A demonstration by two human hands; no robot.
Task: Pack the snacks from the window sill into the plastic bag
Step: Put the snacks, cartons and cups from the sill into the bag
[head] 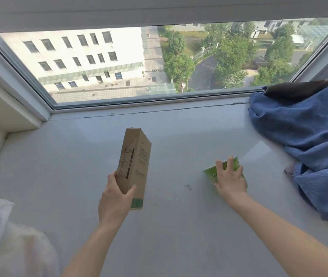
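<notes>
A tall brown cardboard snack box point(137, 156) with a green band at its lower end is held above the white window sill point(63, 166) by my left hand point(115, 198), which grips it near the bottom. To the right, a small green snack packet point(212, 172) lies on the sill. My right hand point(230, 179) lies on top of it with fingers spread over it. A translucent white plastic bag point(5, 240) sits at the lower left corner.
A crumpled blue cloth point(307, 142) with a dark item point(297, 88) on top covers the right end of the sill. The window pane point(159, 60) and its frame close the back. A wall recess stands at the left.
</notes>
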